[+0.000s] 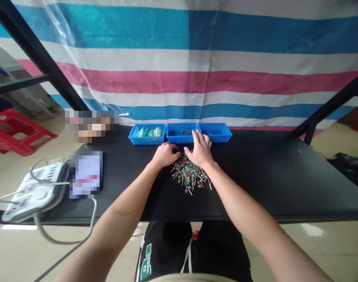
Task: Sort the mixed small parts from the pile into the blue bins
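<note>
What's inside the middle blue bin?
A few small metal-looking pieces lie in the bin. The right hand covers part of its right end and the front wall hides some floor; can't tell what's there.

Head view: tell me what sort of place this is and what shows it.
Probably a makeshift workstation: three blue bins, a pile of small parts in front of them, and a striped sheet hung behind.

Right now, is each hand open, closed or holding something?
Left hand: curled at the metal fastener pile; grip can't be told.
Right hand: open, near the blue bins; no held item visible.
</note>
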Available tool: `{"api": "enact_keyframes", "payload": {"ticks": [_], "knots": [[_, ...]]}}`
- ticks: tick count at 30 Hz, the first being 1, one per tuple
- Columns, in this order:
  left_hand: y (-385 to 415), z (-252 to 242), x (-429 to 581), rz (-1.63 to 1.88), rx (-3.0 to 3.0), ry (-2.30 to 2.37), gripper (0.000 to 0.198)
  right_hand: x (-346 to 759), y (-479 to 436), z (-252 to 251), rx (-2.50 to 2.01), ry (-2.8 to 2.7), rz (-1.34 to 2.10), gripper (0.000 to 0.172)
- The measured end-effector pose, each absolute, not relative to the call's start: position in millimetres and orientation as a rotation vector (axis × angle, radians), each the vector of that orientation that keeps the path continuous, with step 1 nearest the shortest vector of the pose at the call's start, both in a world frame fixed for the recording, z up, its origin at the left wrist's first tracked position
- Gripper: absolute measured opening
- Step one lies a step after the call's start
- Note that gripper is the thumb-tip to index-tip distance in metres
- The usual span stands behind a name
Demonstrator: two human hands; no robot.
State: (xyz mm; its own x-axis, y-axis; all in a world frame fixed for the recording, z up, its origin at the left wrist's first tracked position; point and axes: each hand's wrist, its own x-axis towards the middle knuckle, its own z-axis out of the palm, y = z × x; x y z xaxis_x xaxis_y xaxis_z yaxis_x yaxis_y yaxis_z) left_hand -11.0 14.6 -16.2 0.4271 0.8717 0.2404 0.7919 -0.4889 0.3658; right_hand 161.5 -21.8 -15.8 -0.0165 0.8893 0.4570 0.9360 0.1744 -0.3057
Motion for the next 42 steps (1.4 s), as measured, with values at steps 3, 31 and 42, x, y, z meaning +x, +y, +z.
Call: {"api": "enact_keyframes", "payload": {"ticks": [3,31,42], "knots": [[14.7,-14.6,-11.0,0.558,2.496,1.444,0.025,161.0,-22.2,-15.6,-1.682,-1.886,-0.112,0.065],[11.6,-1.5,-13.9,0.487,2.417,1.431,0.022,161.9,-22.1,-14.8,-1.559,-1.892,-0.116,0.055],[14.1,-6.9,-13.1,0.489,2.422,1.414,0.020,161.6,-22.6,-15.3,-1.500,-1.931,-0.099,0.052]]}}
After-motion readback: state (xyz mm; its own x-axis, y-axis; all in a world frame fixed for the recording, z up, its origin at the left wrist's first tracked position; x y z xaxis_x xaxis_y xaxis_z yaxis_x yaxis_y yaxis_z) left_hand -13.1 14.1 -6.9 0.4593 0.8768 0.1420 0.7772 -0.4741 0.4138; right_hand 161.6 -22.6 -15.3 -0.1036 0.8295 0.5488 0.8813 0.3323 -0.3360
